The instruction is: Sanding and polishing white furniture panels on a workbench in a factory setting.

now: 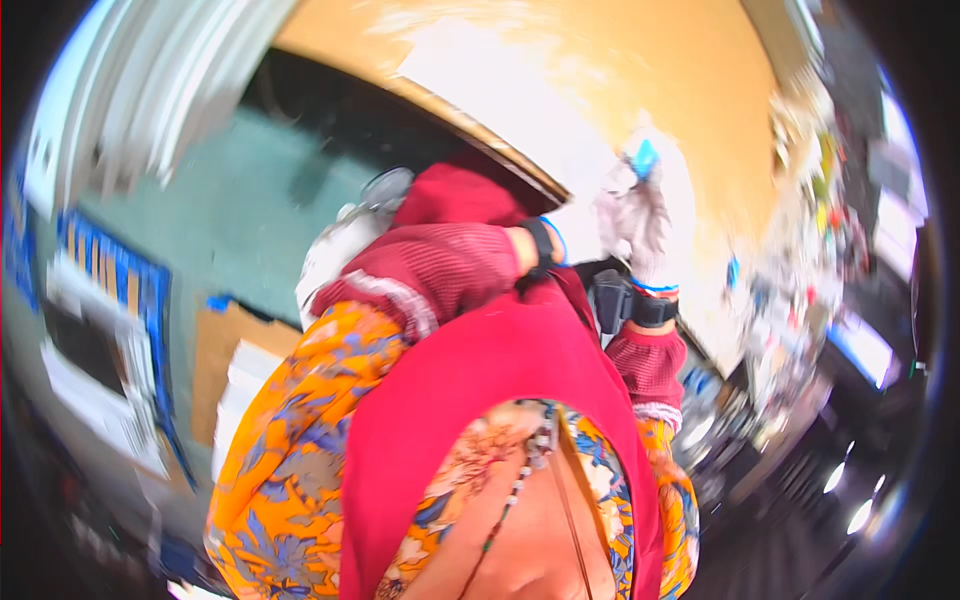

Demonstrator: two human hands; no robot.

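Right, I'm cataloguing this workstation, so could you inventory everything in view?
Tabletop: one, tan, upper centre, partly glared
Small item: one, bright blue, right of upper centre; kind unclear
Clutter: uncountable, multicoloured, right, blurred
Bright panels: at least two, whitish, far right
Floor: one, green, left
Long panels: several, off-white, upper left
Slatted object: one, blue-edged, left
Cardboard: one piece, brown, lower left
Beaded necklace: one, mixed colours, lower centre
Apron: one, red, centre
Sleeves: two, orange floral, either side
Cuffs: two, maroon, forearms
Wristbands: two, black, wrists
Left hand: one, washed-out white, centre
Right hand: one, whitish, right of centre
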